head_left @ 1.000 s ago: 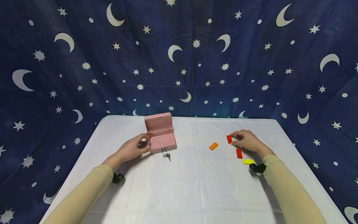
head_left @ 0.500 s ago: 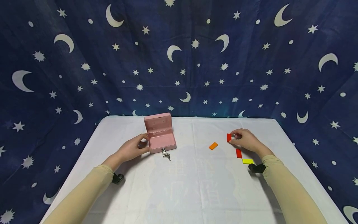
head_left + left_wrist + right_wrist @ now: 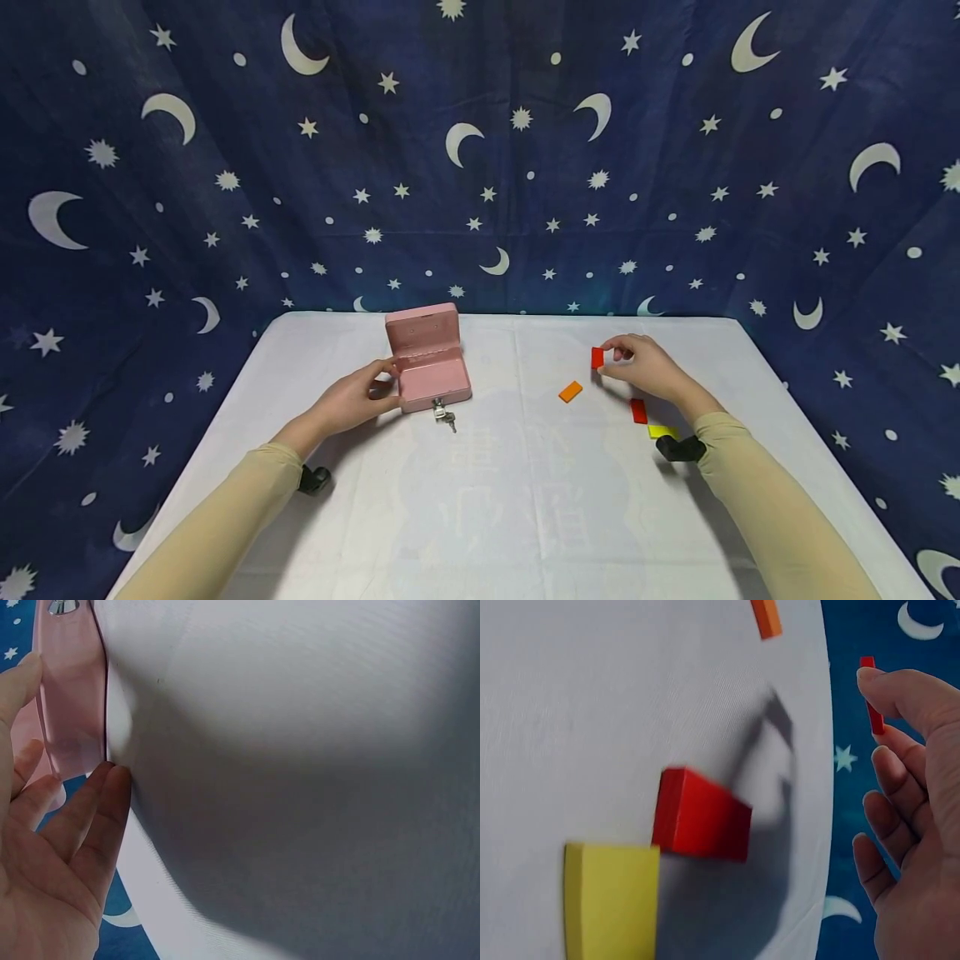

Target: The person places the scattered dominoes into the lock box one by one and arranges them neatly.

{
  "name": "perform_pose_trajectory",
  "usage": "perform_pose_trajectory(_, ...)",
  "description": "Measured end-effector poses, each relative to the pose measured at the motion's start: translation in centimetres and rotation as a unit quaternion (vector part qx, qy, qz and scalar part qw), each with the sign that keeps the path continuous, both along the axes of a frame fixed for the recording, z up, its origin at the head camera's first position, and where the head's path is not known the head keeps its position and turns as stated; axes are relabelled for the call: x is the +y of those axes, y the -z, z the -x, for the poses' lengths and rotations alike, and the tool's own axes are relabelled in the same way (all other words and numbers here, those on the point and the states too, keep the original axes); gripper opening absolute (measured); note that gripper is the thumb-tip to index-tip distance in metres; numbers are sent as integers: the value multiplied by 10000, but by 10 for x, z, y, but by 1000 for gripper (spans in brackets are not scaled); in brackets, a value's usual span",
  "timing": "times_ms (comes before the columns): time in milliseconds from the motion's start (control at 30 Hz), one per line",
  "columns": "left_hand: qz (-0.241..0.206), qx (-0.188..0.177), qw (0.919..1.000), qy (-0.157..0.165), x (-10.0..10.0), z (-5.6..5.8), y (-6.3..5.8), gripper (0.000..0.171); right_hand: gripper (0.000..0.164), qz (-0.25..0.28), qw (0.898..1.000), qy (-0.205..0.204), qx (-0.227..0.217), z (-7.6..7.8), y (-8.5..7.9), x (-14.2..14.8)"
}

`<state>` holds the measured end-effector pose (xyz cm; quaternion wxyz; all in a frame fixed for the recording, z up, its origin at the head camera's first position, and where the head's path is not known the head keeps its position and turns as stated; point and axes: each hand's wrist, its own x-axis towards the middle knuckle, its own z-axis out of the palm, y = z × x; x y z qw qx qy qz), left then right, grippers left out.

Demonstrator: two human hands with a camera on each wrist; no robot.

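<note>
Over the right half of the white-covered counter (image 3: 517, 508), the right hand (image 3: 648, 367) pinches a small red block (image 3: 597, 358) between thumb and fingertips, with the other fingers loosely bent in the right wrist view. Compared with a second ago, the hand has carried this block to the left and a little farther back, so its gap from the second red block (image 3: 638, 411) has grown. It now appears raised off the cloth, and the hand's shadow falls apart from it.

The second red block has kept its place on the counter, near the yellow block (image 3: 662, 431); whether their corners touch cannot be told. Earlier the yellow block showed whole in the head view, but now the black wrist camera (image 3: 681, 450) covers part of it. The orange block (image 3: 571, 392) lies where it lay, slanted, left of the second red block and nearer than the others to the pink box (image 3: 435, 379).

At that box, the left hand (image 3: 356, 402) has hardly changed: thumb and fingers, set well apart, hold its left end, the thumb by the front corner and the index finger farther back. The lid (image 3: 425, 331) stands raised at the rear, as before. Keys (image 3: 451, 420) hang at the lock (image 3: 439, 408) on the front wall. Behind the counter hangs a dark blue cloth (image 3: 510, 192) with moons and stars.
</note>
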<state>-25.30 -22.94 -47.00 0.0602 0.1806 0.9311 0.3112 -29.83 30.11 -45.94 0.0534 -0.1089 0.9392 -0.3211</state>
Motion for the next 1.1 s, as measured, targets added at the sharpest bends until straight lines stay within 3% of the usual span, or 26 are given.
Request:
perform_pose_trajectory(400,-37,11,10000,37,0,0,-1,51,41,23,9977,-392,552,-4,-12,-31)
perform_pose_trajectory(1100,-48,0,10000,54,1,-1,-2,52,36,-27,9903,-1109,834,-9,-24,-108)
